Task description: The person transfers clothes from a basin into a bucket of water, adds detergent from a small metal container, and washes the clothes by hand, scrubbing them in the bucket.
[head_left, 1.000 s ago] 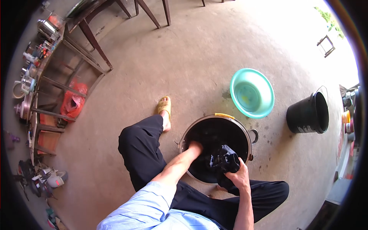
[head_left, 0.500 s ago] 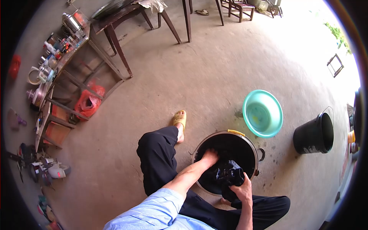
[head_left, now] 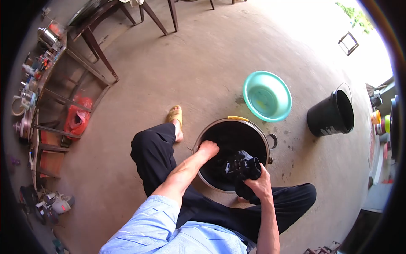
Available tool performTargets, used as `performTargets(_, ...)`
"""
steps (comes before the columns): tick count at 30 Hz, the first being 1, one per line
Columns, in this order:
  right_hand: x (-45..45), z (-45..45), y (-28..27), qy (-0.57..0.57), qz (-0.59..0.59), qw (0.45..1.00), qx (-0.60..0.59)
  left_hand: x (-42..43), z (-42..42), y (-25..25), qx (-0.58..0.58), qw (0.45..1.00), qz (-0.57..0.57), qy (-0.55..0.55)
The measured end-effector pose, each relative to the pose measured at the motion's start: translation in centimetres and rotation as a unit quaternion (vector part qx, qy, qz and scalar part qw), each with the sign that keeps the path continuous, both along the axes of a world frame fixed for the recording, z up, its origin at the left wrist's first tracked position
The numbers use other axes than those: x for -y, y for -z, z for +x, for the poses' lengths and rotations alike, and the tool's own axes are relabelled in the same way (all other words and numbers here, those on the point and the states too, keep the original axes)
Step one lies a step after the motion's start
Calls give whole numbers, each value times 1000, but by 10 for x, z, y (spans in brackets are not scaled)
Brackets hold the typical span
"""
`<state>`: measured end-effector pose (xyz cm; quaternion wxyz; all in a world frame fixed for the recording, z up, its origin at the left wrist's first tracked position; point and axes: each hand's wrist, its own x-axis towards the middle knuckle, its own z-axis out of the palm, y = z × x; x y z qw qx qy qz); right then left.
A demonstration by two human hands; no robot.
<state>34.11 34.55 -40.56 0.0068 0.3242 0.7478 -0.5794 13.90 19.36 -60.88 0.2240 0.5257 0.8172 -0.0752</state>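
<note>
A round metal-rimmed tub with a dark inside stands on the floor between my legs. My left hand is over its left half, fingers curled closed and pointing down; what they hold, if anything, is hidden against the dark. At the tub's lower right rim, my right hand grips a wet, shiny black cloth, its end bunched into a roll by the thumb. The cloth's lower part blends into the tub's dark inside, so its full shape cannot be made out.
Behind the tub sits a turquoise basin. A black bucket is farther right. A cluttered shelf and a wooden table line the left. My yellow-slippered foot rests left of the tub.
The view has shifted, so everything sits higher and farther left. My left hand has risen out of the tub's depth, with its knuckles showing. My right hand keeps hold of the black cloth.
</note>
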Motion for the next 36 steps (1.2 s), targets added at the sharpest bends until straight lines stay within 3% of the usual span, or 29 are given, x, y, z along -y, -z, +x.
performTargets(5,-5,3,-6,-21,-13,999,-24,17,11,18,-86,990,106,42)
performTargets(7,-10,-4,-6,-35,4,999,-28,-3,-6,-14,18,998,-53,37)
performTargets(9,-10,-4,-1,-14,-10,1000,-20,-25,-21,-28,18,994,-84,63)
performTargets(11,-12,-10,3,-7,-28,1000,2,-40,-26,-11,2,985,-123,124)
performTargets(13,-17,-15,14,22,-60,998,25,-41,-20,46,-7,976,-146,163)
performTargets(16,-22,-35,11,57,-96,992,63,-38,-19,43,149,981,-120,-44)
performTargets(17,-24,-38,10,45,-102,991,69,-36,-19,30,155,978,-125,-56)
performTargets(19,-25,-48,8,62,-89,993,56,-36,-36,-2,103,981,-109,123)
performTargets(20,-26,-52,1,59,-92,992,68,-36,-29,4,81,988,-98,88)
performTargets(22,-24,-55,-5,45,-63,994,78,-24,6,52,87,973,114,-181)
performTargets(24,-26,-53,-2,38,-53,995,78,-34,-4,-23,134,990,-50,4)
performTargets(26,-28,-54,-16,14,-47,993,110,-41,-9,-66,181,981,-69,-16)
performTargets(28,-30,-53,-28,18,-43,990,136,-44,-14,-101,108,993,-48,-2)
performTargets(30,-32,-56,-39,-7,-20,988,152,-47,-26,-136,123,988,-96,20)
performTargets(31,-33,-60,-51,0,-42,983,178,-45,-30,-153,104,993,-51,28)
performTargets(34,-34,-66,-63,-21,-39,977,207,-42,-32,-160,108,993,33,12)
performTargets(36,-34,-79,-78,-44,-8,976,213,-45,-37,-191,121,993,-5,-15)
